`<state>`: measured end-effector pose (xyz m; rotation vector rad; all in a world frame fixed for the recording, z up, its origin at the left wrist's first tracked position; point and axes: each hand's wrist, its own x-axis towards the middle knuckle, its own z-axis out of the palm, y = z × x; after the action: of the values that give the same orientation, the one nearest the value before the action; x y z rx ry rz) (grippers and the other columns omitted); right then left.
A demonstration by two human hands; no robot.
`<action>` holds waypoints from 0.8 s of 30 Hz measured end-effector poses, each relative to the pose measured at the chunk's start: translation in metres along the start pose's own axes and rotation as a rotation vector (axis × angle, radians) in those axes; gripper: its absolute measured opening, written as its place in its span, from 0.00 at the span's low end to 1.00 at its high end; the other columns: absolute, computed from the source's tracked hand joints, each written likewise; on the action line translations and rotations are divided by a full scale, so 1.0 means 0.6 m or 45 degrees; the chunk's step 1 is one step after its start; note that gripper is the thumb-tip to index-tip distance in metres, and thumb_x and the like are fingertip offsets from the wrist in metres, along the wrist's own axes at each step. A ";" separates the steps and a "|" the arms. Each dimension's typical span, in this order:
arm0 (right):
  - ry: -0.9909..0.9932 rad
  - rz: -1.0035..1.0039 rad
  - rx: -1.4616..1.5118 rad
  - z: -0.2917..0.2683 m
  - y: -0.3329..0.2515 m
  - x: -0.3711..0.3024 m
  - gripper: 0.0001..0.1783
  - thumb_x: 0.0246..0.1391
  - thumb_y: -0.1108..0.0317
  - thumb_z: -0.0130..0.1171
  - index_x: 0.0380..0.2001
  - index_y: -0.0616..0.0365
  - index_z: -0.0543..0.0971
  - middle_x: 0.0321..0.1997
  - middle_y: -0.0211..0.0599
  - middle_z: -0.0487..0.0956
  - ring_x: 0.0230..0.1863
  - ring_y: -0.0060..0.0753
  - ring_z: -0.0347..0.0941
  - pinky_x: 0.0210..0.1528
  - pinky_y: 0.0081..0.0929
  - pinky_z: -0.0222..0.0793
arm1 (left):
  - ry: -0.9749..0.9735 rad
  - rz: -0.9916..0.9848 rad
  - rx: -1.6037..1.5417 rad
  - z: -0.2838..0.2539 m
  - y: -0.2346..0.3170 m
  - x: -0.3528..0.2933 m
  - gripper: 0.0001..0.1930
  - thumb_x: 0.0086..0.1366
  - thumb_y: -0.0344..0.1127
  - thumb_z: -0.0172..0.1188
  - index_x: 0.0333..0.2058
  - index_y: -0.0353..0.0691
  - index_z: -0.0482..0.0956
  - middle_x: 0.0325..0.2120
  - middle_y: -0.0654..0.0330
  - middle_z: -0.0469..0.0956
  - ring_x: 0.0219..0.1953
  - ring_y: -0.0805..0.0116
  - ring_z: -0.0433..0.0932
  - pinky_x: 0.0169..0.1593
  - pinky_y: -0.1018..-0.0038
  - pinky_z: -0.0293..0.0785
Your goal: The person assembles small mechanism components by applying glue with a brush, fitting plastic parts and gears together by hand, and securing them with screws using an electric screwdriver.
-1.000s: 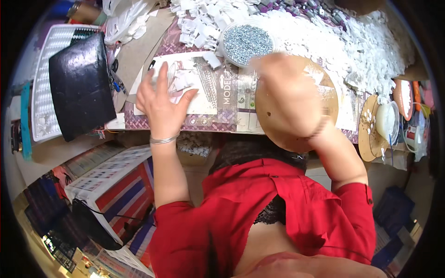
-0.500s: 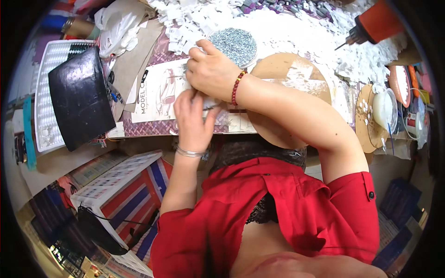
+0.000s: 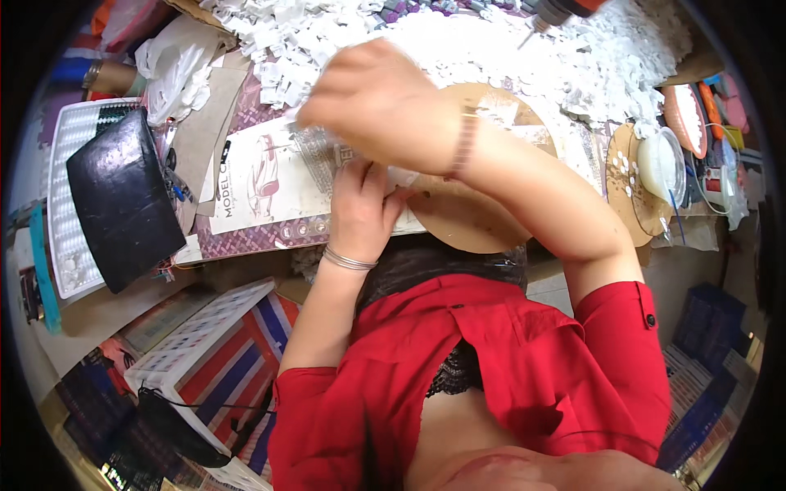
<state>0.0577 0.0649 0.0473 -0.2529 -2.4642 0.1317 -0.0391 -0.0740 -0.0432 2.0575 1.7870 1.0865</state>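
Near the desk's front edge, the left hand (image 3: 358, 209) lies flat, fingers spread, on the printed sheet (image 3: 270, 176), thin, light and floppy, best taken by an edge, while the blurred right hand (image 3: 381, 102) hovers above, grip unclear.

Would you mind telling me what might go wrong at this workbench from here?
The right hand crosses above the left hand, hiding the printed sheet beneath, so a slip may go unseen. The heap of small white pieces lies close behind and could be scattered. The round wooden disc overhangs the edge and might tip off.
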 end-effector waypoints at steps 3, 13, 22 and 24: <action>0.240 0.422 0.240 -0.081 0.029 -0.089 0.14 0.47 0.73 0.65 0.40 0.49 0.84 0.38 0.30 0.84 0.41 0.40 0.76 0.48 0.37 0.72 | -0.020 0.059 -0.047 0.010 0.028 0.030 0.27 0.52 0.32 0.71 0.52 0.32 0.76 0.45 0.46 0.73 0.44 0.45 0.74 0.49 0.58 0.72; 0.308 1.721 0.806 -0.118 0.002 -0.312 0.12 0.59 0.71 0.60 0.45 0.63 0.81 0.31 0.26 0.79 0.32 0.14 0.73 0.36 0.18 0.72 | -0.212 0.322 0.042 0.095 0.052 0.184 0.19 0.50 0.31 0.71 0.44 0.39 0.83 0.33 0.52 0.79 0.39 0.50 0.77 0.44 0.59 0.75; 0.088 1.415 0.579 -0.113 0.007 -0.313 0.11 0.52 0.72 0.61 0.39 0.61 0.83 0.32 0.38 0.81 0.31 0.31 0.78 0.38 0.27 0.75 | -0.081 0.093 -0.128 0.060 0.079 0.230 0.12 0.63 0.33 0.64 0.43 0.34 0.82 0.31 0.50 0.83 0.29 0.60 0.83 0.35 0.71 0.77; 0.055 1.312 0.360 -0.119 0.024 -0.312 0.10 0.55 0.72 0.63 0.40 0.61 0.83 0.33 0.36 0.80 0.31 0.25 0.74 0.37 0.23 0.73 | -0.560 -0.512 -0.268 0.021 0.124 0.215 0.11 0.61 0.33 0.64 0.40 0.34 0.82 0.34 0.46 0.82 0.38 0.50 0.82 0.41 0.63 0.77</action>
<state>0.2483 0.0413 -0.0111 -1.3407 -1.9975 0.8742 0.0250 0.0307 0.0420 1.5669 1.6720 0.6185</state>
